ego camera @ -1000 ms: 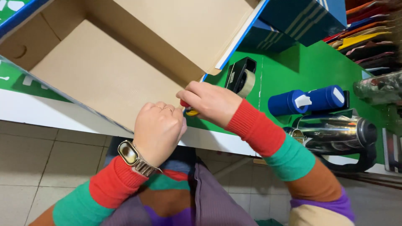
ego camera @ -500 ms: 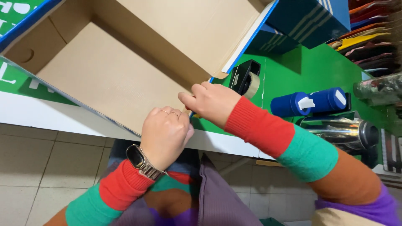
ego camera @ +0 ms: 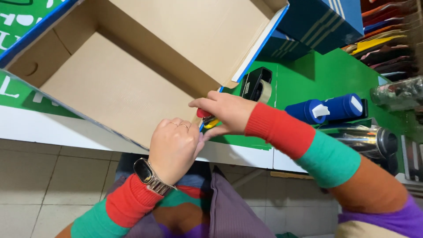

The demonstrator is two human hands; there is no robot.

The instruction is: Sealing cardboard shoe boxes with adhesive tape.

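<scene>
head view: bare cardboard box

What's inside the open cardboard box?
The cardboard box shows only bare brown floor and walls, with a round hole in its left wall. The near corner is covered by the left hand and the right hand, which grips a small red-and-yellow tool.

left hand fisted, knuckles up, right hand fingers pinched together, wrists near
</scene>
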